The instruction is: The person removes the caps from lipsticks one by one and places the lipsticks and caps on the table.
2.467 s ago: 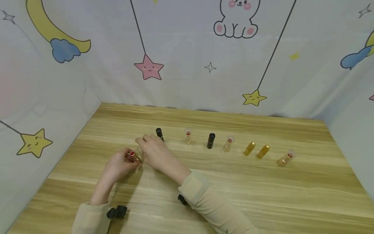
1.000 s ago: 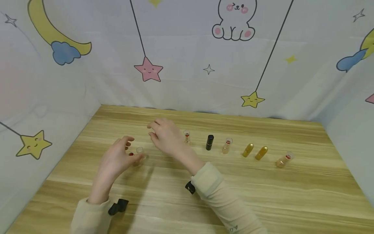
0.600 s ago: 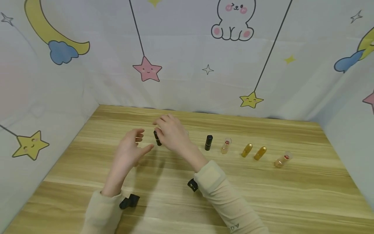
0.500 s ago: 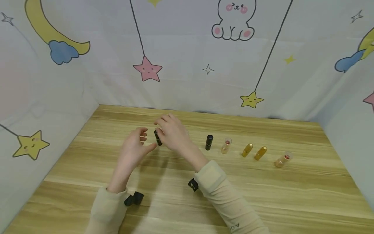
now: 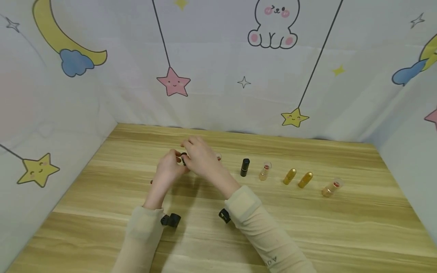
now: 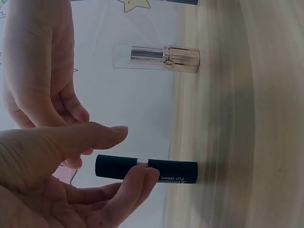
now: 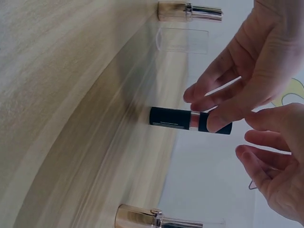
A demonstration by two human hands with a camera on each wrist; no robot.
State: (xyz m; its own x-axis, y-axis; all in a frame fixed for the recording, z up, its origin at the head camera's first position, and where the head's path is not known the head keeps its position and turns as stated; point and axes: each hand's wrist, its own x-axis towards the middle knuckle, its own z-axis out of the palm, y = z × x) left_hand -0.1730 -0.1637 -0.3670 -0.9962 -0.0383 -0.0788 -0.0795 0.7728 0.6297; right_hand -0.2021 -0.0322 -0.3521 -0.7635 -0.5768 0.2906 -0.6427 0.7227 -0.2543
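Note:
A capped black lipstick (image 5: 184,159) stands upright on the table between both hands, partly hidden in the head view. My left hand (image 5: 168,167) reaches round it; in the left wrist view its fingertips (image 6: 146,176) overlap the black lipstick tube (image 6: 176,172), while its thumb (image 6: 107,135) lies apart from it. Whether the fingers touch the tube I cannot tell. My right hand (image 5: 202,158) hovers by the cap, fingers loosely bent. In the right wrist view a gap separates this right hand (image 7: 280,164) from the black lipstick (image 7: 168,118).
To the right runs a row: a clear-capped gold lipstick (image 5: 219,157), another black lipstick (image 5: 245,167), a second clear-capped one (image 5: 264,171), two gold bullet-shaped tubes (image 5: 290,176), and a third clear-capped one (image 5: 330,188). An uncapped gold lipstick (image 7: 173,11) stands beside its clear cap (image 7: 184,41).
My left hand has let go of the uncapped gold lipstick and moved right to the black lipstick. My right hand has left the clear cap and shifted right, now hovering over the black one.

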